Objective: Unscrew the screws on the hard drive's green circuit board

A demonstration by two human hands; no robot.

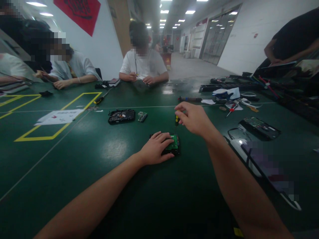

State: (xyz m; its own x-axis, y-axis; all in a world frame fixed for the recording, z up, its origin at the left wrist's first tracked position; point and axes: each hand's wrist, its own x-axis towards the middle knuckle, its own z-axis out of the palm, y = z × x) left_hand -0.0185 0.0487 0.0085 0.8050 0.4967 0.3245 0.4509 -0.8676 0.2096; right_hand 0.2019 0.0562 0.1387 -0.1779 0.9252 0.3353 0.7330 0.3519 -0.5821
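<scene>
A black device housing with a green circuit board point(175, 142) lies on the green table in front of me. My left hand point(157, 147) rests over its left part, fingers stretched across the board, hiding much of it. Above the board's far right corner, my right hand point(190, 119) grips a yellow and black screwdriver point(176, 120), held upright. Its thin shaft points down at the board; whether the tip sits in a screw is too small to tell. Beyond my left hand lie an opened black housing point(121, 116) and a small loose circuit board point(142, 116).
To the right lie another housing with a board point(260, 127), a red screwdriver point(232, 108), a dark cylindrical tool point(189, 99) and a white-edged object point(249, 156). Left are a paper sheet point(59, 116) and a yellow-black screwdriver point(99, 98). Several people are around the table.
</scene>
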